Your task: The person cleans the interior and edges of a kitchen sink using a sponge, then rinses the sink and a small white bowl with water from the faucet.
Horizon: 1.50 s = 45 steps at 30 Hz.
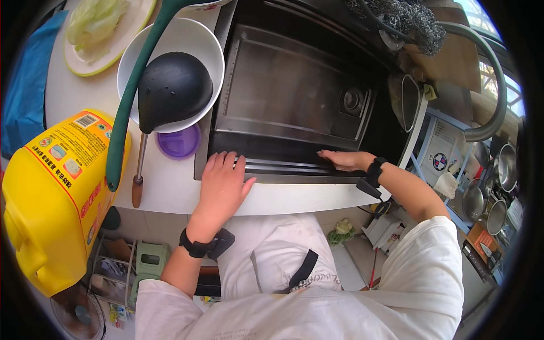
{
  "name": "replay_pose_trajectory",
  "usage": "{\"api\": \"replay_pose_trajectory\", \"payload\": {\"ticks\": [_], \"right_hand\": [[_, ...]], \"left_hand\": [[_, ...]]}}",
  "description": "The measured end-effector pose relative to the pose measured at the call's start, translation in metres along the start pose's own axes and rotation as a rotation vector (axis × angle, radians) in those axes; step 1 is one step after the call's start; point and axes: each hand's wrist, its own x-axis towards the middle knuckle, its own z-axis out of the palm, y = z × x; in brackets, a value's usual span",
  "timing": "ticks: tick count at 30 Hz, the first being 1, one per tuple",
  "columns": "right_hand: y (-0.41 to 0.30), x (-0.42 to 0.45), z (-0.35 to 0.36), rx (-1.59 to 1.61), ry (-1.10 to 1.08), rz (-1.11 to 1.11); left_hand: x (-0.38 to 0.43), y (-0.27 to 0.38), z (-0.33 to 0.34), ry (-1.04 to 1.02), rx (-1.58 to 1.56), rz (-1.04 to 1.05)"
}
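Note:
My left hand (224, 185) lies palm down over the front rim of a dark steel sink (289, 89), fingers forward and thumb out to the side, holding nothing. At the right end of that rim, my right hand (346, 160) is turned on its side with fingers stretched left along the sink's front wall; nothing shows in it. The drain (352, 100) is visible in the bare sink floor. Left of the sink, a white bowl (187, 34) holds an upturned black ladle (176, 87) with a wooden handle. A green-handled utensil (131, 91) crosses over the bowl.
A yellow detergent jug (51, 191) stands at the left, near a purple lid (178, 142). Behind them, a plate (136, 40) carries pale leaves (91, 25). At the right are a curved faucet (497, 80), wire scouring pads (418, 25), a strainer (403, 102) and several hanging pans (474, 202).

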Motion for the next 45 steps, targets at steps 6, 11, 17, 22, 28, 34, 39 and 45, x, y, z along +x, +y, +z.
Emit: {"api": "replay_pose_trajectory", "payload": {"ticks": [6,11,17,22,28,34,39,45], "right_hand": [[-0.149,0.017,0.052,-0.285,-0.073,-0.447],[-0.106,-0.013,0.045,-0.372,-0.046,-0.483],[-0.051,-0.022,0.034,-0.283,0.017,-0.356],[-0.154,-0.028,0.086,-0.396,0.031,-0.891],[-0.075,-0.023,0.065,-0.264,0.125,-1.060],[0.001,-0.058,0.053,-0.144,0.386,-0.859],[-0.078,-0.051,0.103,-0.372,0.666,-1.033],[-0.005,-0.055,0.090,-0.377,0.868,-0.930]], "left_hand": [[0.000,-0.002,0.001,0.003,0.004,-0.001],[-0.001,-0.002,0.001,-0.003,-0.008,-0.011],[-0.002,0.001,0.000,-0.019,0.014,-0.016],[-0.008,0.005,-0.007,-0.024,0.008,-0.073],[-0.008,0.004,-0.009,-0.010,0.012,-0.023],[-0.002,0.008,-0.002,-0.009,0.043,-0.030],[-0.001,0.003,0.000,-0.026,0.049,-0.029],[-0.002,0.008,-0.002,-0.048,0.088,-0.036]]}}
